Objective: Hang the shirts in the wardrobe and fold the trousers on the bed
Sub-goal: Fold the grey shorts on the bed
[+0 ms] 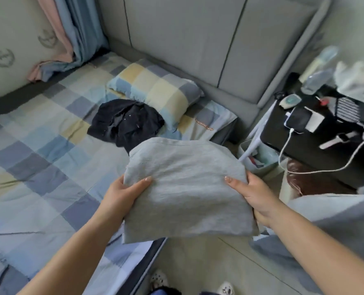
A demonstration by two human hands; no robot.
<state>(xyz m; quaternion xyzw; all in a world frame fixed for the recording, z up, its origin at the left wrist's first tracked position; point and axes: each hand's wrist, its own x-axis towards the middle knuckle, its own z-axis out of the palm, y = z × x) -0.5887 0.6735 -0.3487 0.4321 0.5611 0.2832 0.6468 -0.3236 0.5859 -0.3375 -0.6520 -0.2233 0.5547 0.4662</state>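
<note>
Grey garment: a folded grey garment [187, 188], probably the trousers, is held in the air above the near edge of the bed [38, 145], flat like a tray so the folds do not slip.
Left hand: the left hand [123, 196] grips the left edge, thumb on top, fingers tucked under to carry the weight.
Right hand: the right hand [253, 196] mirrors it on the right edge, thumb on top, so the stack stays level.
Dark clothes: a crumpled dark heap [125, 122] lies on the bed against the checked pillow [155, 86], apparently waiting its turn.
Table: a dark table [304, 143] beside the bed carries a charging phone [298, 122].
Judgement: the fold looks finished; setting it down on the bed seems next.
</note>
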